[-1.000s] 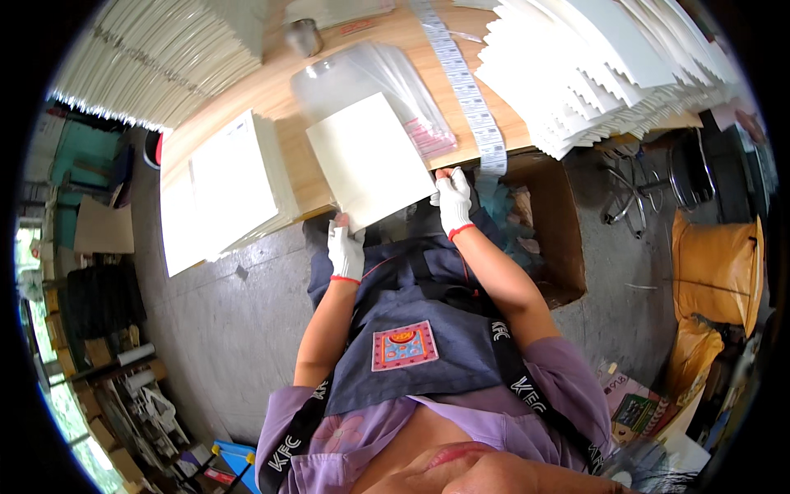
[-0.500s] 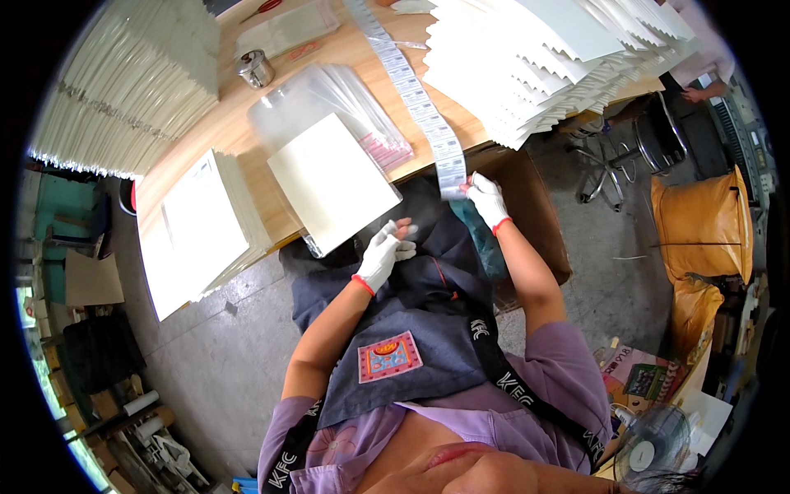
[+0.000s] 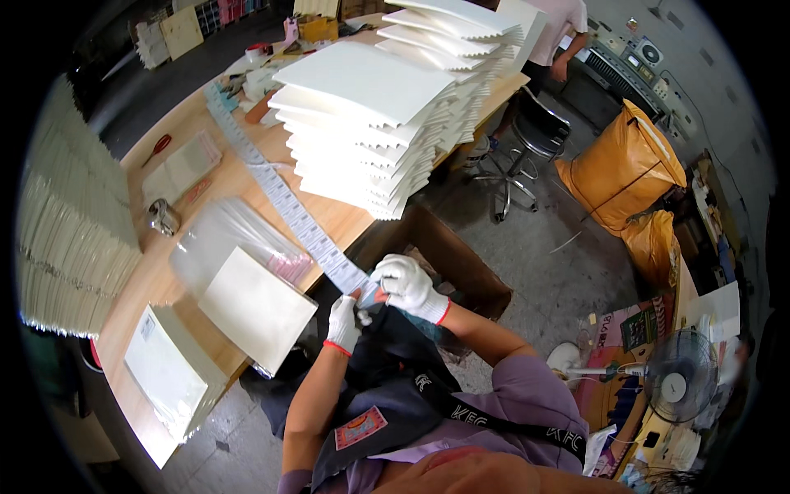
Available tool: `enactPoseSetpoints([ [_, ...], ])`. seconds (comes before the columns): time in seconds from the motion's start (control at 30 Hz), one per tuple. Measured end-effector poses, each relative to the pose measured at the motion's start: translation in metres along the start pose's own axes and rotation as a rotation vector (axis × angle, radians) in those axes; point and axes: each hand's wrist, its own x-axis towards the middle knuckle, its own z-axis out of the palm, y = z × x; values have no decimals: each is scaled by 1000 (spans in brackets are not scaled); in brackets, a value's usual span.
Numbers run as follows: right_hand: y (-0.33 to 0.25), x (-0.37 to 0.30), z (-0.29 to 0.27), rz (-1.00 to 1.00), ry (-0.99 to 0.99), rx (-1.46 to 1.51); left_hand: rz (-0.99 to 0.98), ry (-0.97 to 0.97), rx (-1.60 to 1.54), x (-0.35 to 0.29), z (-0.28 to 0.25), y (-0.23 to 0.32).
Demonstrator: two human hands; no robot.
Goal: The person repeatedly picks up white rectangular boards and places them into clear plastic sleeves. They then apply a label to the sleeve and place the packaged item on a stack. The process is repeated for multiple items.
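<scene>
A long strip of printed labels (image 3: pixel 296 216) runs over the table and hangs past its near edge into my hands. White gloves with red cuffs cover both hands, with bare fingertips showing. My left hand (image 3: pixel 343 323) pinches the strip's lower end from the left. Close beside it, my right hand (image 3: pixel 409 288) has its fingers curled in at the same end from the right. Left of the strip, a cream sheet or card (image 3: pixel 257 309) lies on clear plastic bags (image 3: pixel 234 235) and juts over the table edge.
Tall white stacks (image 3: pixel 362 82) stand at the back and a bagged stack (image 3: pixel 74 222) at the left. Nearer lies another pile (image 3: pixel 169 370). A metal tin (image 3: pixel 163 217) and red scissors (image 3: pixel 158 148) rest on the table (image 3: pixel 132 272). An open cardboard box (image 3: pixel 469 276) sits below its edge.
My left hand has come over to the strip's end beside my right hand; before, it was apart from it with nothing visible in it. The view has turned to the right.
</scene>
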Motion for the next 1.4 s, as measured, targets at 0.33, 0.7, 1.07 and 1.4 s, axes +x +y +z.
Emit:
enactPoseSetpoints([
  [0.33, -48, 22, 57, 557, -221, 571, 39, 108, -99, -55, -87, -2],
  [0.7, -42, 57, 142, 806, -480, 976, 354, 374, -103, -165, -171, -19],
  [1.07, -5, 110, 208, 433, -421, 75, 356, 318, -94, -179, -163, -36],
  [1.4, -32, 38, 109, 473, -717, 16, 635, 363, 127, -193, -155, -11],
])
